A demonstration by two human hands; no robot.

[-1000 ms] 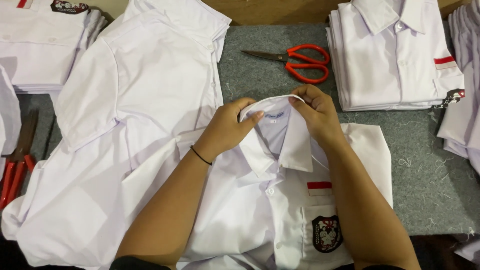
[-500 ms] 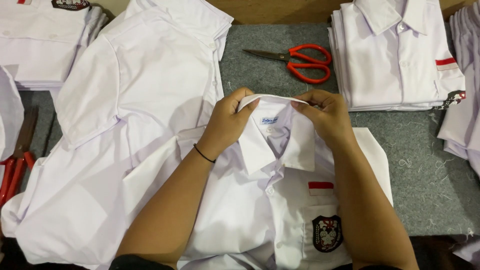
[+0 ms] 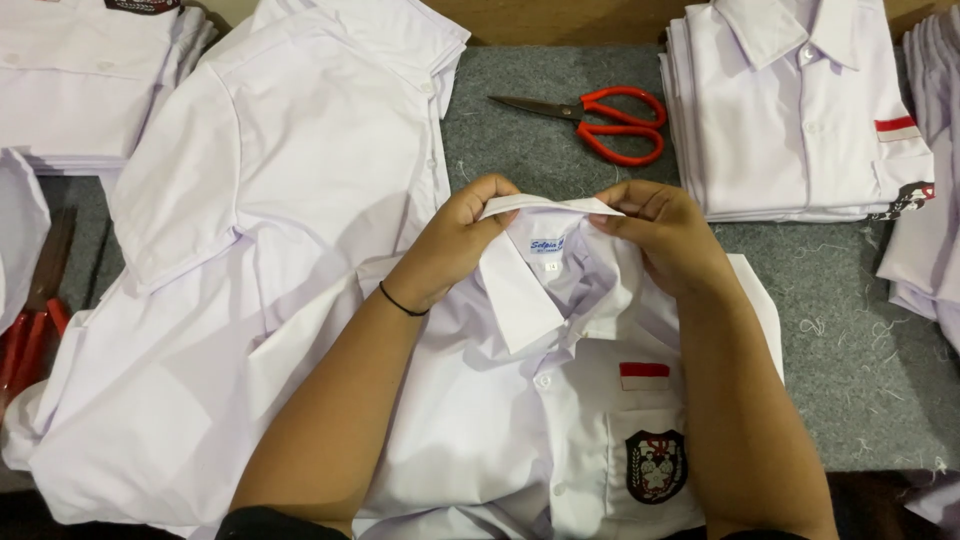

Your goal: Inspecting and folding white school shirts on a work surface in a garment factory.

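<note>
The collar [image 3: 548, 207] has lifted further; left hand [image 3: 455, 240] and right hand [image 3: 670, 235] pinch its ends. The one white shirt [image 3: 530, 420] lies below two red scissors [image 3: 600, 120], [image 3: 30, 320]; three shirt stacks [image 3: 800, 110], [image 3: 90, 70], [image 3: 930, 180] surround it.

Hidden and cut-off parts

The right hand [image 3: 668, 235] covers the shirt [image 3: 520, 400]'s right collar point; the second scissors [image 3: 30, 330] lie half under cloth; the folded stack [image 3: 800, 110] is cropped above.
</note>
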